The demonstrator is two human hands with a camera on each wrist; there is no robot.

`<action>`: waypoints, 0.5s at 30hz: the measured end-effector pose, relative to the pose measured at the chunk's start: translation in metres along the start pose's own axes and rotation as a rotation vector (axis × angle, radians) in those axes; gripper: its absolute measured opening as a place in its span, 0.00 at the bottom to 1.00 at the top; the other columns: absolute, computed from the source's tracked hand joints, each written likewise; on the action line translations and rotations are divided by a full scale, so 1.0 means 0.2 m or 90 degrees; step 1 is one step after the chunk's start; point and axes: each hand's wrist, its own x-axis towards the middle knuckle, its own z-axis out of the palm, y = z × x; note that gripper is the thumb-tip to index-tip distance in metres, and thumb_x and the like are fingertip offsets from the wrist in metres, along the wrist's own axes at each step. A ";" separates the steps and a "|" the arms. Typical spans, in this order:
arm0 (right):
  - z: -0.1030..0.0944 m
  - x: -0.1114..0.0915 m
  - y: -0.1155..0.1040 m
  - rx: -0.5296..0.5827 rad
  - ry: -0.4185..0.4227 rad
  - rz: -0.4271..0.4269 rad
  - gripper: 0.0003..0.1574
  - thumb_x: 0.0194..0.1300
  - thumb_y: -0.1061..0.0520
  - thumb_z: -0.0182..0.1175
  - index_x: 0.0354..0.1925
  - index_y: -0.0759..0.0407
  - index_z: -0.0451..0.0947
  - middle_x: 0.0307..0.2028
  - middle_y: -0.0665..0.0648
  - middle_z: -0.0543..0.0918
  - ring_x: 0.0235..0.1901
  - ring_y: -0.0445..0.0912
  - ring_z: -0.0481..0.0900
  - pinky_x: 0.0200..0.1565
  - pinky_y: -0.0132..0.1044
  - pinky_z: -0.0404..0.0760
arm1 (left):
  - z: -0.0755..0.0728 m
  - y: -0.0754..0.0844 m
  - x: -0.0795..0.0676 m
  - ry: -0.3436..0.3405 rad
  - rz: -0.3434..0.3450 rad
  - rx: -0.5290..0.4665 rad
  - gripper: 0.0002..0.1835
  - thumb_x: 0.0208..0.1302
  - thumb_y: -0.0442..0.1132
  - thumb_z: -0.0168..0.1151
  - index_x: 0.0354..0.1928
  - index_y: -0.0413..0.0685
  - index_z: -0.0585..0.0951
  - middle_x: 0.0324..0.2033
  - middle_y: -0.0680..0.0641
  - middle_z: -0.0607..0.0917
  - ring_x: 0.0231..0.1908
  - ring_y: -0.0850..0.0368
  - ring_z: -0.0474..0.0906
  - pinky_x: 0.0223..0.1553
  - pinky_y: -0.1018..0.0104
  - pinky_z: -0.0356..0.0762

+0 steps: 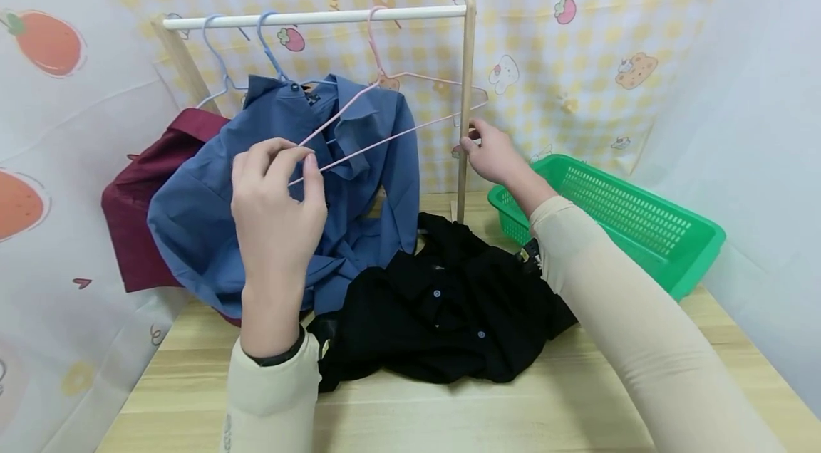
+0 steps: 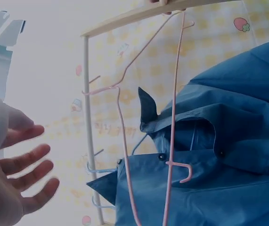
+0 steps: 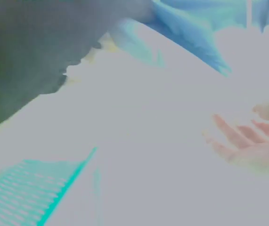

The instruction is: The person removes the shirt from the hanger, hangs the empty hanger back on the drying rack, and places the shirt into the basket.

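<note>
A pink wire hanger [image 1: 398, 132] hangs from the white rail of a small clothes rack. My left hand [image 1: 272, 189] is raised by its left end, fingers bent loosely; in the left wrist view the left hand [image 2: 19, 165] looks apart from the hanger [image 2: 173, 117]. My right hand [image 1: 497, 154] grips the rack's right wooden post [image 1: 467, 82], close to the hanger's right end, with thumb and fingers on either side. The right wrist view is washed out, but the right hand [image 3: 247, 141] shows there. Below lies a black shirt [image 1: 449, 310] with buttons.
A blue shirt [image 1: 212, 204] and a maroon garment [image 1: 137, 225] hang from blue hangers at the rack's left. Behind my right forearm stands a green plastic basket [image 1: 699, 239]. The wooden table [image 1: 398, 424] runs under everything, and a patterned cloth [image 1: 577, 33] covers the back.
</note>
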 end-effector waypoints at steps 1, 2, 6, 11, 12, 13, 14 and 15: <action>-0.01 0.00 -0.01 -0.006 -0.014 0.002 0.30 0.87 0.50 0.45 0.78 0.61 0.62 0.73 0.66 0.74 0.76 0.61 0.71 0.70 0.56 0.76 | 0.00 0.01 -0.01 -0.004 0.013 -0.012 0.16 0.79 0.41 0.59 0.49 0.34 0.89 0.54 0.35 0.85 0.55 0.38 0.77 0.54 0.44 0.82; -0.03 -0.01 -0.03 -0.014 -0.027 0.004 0.33 0.87 0.48 0.45 0.79 0.61 0.59 0.74 0.66 0.73 0.76 0.61 0.70 0.71 0.56 0.75 | -0.01 0.01 -0.01 -0.011 0.028 -0.020 0.16 0.79 0.41 0.59 0.49 0.34 0.89 0.54 0.35 0.85 0.55 0.38 0.77 0.53 0.44 0.82; -0.06 -0.04 -0.08 -0.062 -0.080 0.020 0.47 0.86 0.41 0.46 0.86 0.61 0.41 0.78 0.66 0.69 0.78 0.61 0.68 0.76 0.57 0.70 | -0.01 0.02 -0.02 -0.047 0.074 -0.047 0.14 0.78 0.39 0.60 0.48 0.33 0.88 0.56 0.35 0.85 0.56 0.38 0.78 0.55 0.45 0.82; -0.06 -0.16 -0.13 -0.095 -0.151 0.007 0.58 0.84 0.41 0.50 0.85 0.60 0.23 0.81 0.70 0.62 0.79 0.64 0.65 0.78 0.58 0.67 | -0.01 0.01 -0.05 -0.099 0.142 -0.025 0.12 0.76 0.35 0.60 0.48 0.36 0.89 0.59 0.36 0.85 0.57 0.37 0.78 0.55 0.43 0.83; -0.05 -0.19 -0.13 -0.107 -0.168 -0.002 0.59 0.84 0.42 0.51 0.85 0.60 0.22 0.80 0.72 0.62 0.78 0.65 0.66 0.77 0.59 0.67 | -0.02 0.01 -0.06 -0.114 0.161 -0.012 0.11 0.76 0.34 0.59 0.48 0.37 0.89 0.59 0.36 0.85 0.58 0.37 0.79 0.55 0.43 0.83; -0.05 -0.23 -0.13 -0.120 -0.190 -0.007 0.61 0.83 0.41 0.52 0.85 0.59 0.20 0.77 0.74 0.67 0.74 0.66 0.71 0.75 0.60 0.71 | -0.02 0.00 -0.07 -0.131 0.180 0.002 0.11 0.75 0.34 0.60 0.48 0.38 0.89 0.59 0.37 0.85 0.58 0.37 0.79 0.55 0.42 0.84; -0.05 -0.27 -0.13 -0.134 -0.212 -0.012 0.61 0.83 0.41 0.52 0.85 0.58 0.20 0.77 0.75 0.66 0.74 0.67 0.71 0.75 0.60 0.70 | -0.03 0.00 -0.08 -0.152 0.199 0.011 0.11 0.74 0.33 0.60 0.48 0.38 0.89 0.58 0.36 0.85 0.59 0.37 0.79 0.56 0.42 0.84; -0.04 -0.31 -0.13 -0.157 -0.237 -0.014 0.62 0.83 0.40 0.52 0.85 0.58 0.19 0.77 0.76 0.65 0.74 0.67 0.71 0.75 0.61 0.69 | -0.03 -0.01 -0.09 -0.176 0.216 0.019 0.10 0.74 0.33 0.61 0.48 0.39 0.89 0.58 0.36 0.85 0.58 0.37 0.80 0.57 0.42 0.84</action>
